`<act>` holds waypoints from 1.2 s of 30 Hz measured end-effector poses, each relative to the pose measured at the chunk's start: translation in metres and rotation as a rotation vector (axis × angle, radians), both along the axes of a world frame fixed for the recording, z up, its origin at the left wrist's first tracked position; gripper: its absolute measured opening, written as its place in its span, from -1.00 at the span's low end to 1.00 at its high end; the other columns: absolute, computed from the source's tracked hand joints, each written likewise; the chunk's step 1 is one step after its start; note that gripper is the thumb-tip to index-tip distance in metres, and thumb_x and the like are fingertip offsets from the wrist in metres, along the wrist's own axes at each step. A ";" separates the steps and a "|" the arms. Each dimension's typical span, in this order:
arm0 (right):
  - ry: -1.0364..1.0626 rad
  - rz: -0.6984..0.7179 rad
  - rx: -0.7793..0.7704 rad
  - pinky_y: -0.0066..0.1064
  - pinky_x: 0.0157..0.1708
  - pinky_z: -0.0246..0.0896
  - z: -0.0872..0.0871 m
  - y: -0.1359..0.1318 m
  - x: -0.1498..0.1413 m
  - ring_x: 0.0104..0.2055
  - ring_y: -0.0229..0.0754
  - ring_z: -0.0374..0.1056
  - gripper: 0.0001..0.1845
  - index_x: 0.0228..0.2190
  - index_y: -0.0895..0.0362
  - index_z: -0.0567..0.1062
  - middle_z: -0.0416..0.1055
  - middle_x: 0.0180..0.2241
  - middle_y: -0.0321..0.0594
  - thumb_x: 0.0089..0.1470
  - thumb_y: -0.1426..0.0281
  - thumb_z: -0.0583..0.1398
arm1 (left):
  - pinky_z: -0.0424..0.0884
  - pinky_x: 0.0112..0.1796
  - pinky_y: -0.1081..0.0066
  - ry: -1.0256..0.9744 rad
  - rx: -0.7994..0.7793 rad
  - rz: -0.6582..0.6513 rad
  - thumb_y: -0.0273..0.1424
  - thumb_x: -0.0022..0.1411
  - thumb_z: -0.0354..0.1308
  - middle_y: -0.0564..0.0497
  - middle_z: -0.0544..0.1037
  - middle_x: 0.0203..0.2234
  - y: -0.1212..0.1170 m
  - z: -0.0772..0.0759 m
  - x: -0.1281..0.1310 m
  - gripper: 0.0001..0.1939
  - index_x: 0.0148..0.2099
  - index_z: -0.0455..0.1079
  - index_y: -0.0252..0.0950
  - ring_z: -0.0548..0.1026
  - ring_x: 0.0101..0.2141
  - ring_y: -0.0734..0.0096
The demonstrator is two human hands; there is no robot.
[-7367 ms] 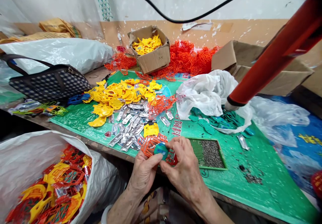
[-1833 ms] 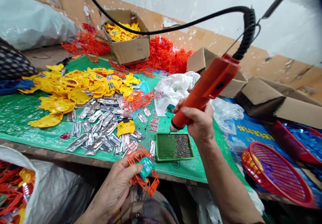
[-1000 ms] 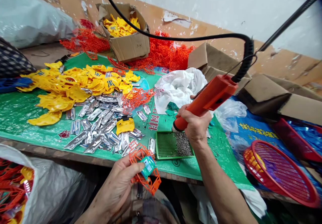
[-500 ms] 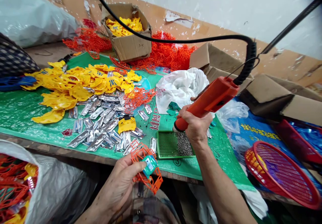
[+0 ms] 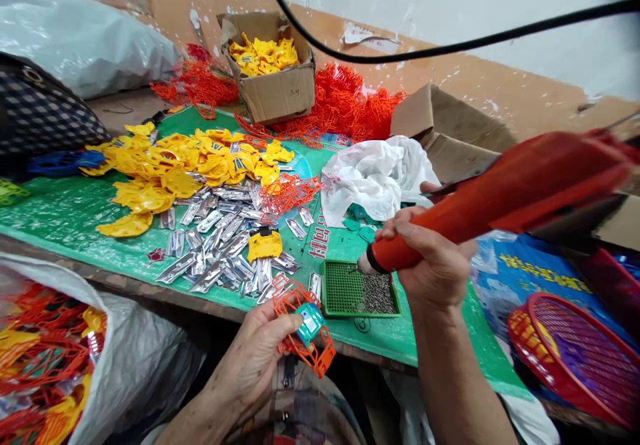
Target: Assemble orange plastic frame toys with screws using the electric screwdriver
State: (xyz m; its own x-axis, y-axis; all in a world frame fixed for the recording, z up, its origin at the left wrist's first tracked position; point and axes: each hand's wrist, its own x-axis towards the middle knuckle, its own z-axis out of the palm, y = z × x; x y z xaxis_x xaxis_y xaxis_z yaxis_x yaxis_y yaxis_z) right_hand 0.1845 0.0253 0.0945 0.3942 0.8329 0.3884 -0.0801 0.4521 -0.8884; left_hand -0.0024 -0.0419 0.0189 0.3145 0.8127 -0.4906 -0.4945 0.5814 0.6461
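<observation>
My left hand (image 5: 257, 345) pinches an orange plastic frame (image 5: 325, 358) with a teal piece (image 5: 311, 323) set in it, just off the table's front edge. Wrapped in my right hand (image 5: 437, 268) is a red electric screwdriver (image 5: 480, 198), tilted, its pale tip pointing down and left. That tip hovers at the green tray (image 5: 333, 313), whose right side holds a heap of small dark screws (image 5: 379, 294). Whether the tip carries a screw is too small to tell. Left of the tray lie shiny silver parts (image 5: 210, 245) and a single yellow piece (image 5: 265, 245).
Yellow parts (image 5: 170, 161) are piled on the green-covered table (image 5: 55, 208). Behind stand a cardboard box (image 5: 280, 95) and orange frames (image 5: 345, 105). A white cloth bag (image 5: 373, 171) lies mid-table, a red basket (image 5: 575, 358) at right, a filled sack (image 5: 135, 345) lower left. A black cable (image 5: 425, 56) hangs overhead.
The screwdriver has tipped over to the right, nearer to level, its tip still at the tray. The cable has swung with it. My left hand keeps the orange frame; the view has shifted slightly.
</observation>
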 end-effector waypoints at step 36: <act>0.002 0.347 -0.140 -0.18 -0.27 0.36 -0.002 -0.055 -0.041 -0.39 -0.20 0.29 -0.90 -0.46 0.07 0.47 0.34 -0.43 -0.28 -0.06 0.37 0.31 | 0.49 -0.40 0.45 -0.014 0.053 -0.015 -0.49 0.02 0.29 0.00 0.60 -0.46 -0.004 -0.009 0.001 -0.79 -0.22 0.54 -0.37 0.53 -0.49 0.41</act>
State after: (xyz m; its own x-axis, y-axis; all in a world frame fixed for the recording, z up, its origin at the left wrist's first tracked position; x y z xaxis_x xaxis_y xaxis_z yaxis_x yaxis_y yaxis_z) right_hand 0.1439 -0.0297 0.0923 0.0793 0.9621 0.2609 -0.2091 0.2719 -0.9393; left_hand -0.0019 -0.0461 0.0103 0.3333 0.8326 -0.4423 -0.4951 0.5538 0.6695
